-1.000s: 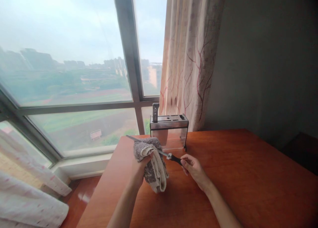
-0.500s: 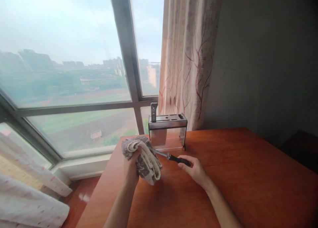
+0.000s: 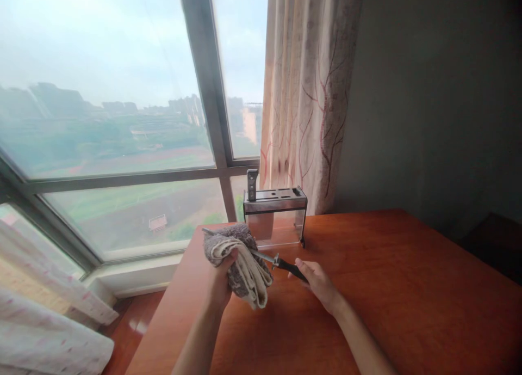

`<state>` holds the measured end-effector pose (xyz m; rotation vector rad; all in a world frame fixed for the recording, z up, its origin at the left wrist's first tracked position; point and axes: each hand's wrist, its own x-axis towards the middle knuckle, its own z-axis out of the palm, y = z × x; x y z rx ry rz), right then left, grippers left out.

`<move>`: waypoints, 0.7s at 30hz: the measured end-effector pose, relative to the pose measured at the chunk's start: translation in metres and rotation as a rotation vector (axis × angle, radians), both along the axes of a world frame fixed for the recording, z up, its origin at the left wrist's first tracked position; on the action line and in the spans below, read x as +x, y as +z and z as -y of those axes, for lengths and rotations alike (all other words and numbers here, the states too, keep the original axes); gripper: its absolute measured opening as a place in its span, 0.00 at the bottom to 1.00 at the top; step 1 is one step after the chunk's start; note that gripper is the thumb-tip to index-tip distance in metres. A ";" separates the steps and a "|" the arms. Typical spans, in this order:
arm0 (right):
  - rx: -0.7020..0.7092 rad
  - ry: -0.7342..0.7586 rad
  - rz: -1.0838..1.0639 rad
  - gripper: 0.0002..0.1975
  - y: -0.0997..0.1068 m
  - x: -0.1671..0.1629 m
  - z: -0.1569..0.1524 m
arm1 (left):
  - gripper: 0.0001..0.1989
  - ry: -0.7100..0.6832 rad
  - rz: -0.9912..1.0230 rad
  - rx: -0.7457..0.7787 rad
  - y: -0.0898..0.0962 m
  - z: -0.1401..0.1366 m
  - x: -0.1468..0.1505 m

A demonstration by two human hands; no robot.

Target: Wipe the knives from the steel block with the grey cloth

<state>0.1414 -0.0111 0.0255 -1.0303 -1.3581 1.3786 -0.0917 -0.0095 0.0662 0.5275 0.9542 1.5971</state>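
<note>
My left hand (image 3: pixel 223 280) is closed round a folded grey-and-cream towel (image 3: pixel 248 277), held above the table. Through or behind the towel's upper part runs a thin metal rod, the shaft of a sharpening steel (image 3: pixel 264 256); its tip pokes out at the towel's upper left. A small guard sits where the shaft meets the black handle. My right hand (image 3: pixel 318 285) grips the end of that handle, thumb on top. The middle of the shaft is hidden by the towel.
Behind the towel stands a knife block (image 3: pixel 281 203) with a slotted metal top and clear sides. One knife with a dark handle (image 3: pixel 252 184) is in its left slot. The brown wooden table (image 3: pixel 367 288) extends right; a window and curtain (image 3: pixel 310 92) are behind.
The towel and left hand have shifted slightly right. The steel's tip now shows beyond the towel's left side, and its handle slants lower, with my right hand slightly lower too.
</note>
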 end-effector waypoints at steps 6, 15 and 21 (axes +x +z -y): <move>0.064 0.032 -0.003 0.21 0.000 -0.002 0.000 | 0.18 -0.047 -0.051 -0.052 -0.008 0.000 0.012; 0.369 -0.031 0.210 0.13 0.001 0.005 -0.003 | 0.18 0.010 0.047 0.004 0.003 0.000 0.001; 0.529 -0.052 0.419 0.12 -0.004 0.003 -0.004 | 0.17 0.160 0.099 0.052 0.006 -0.010 -0.014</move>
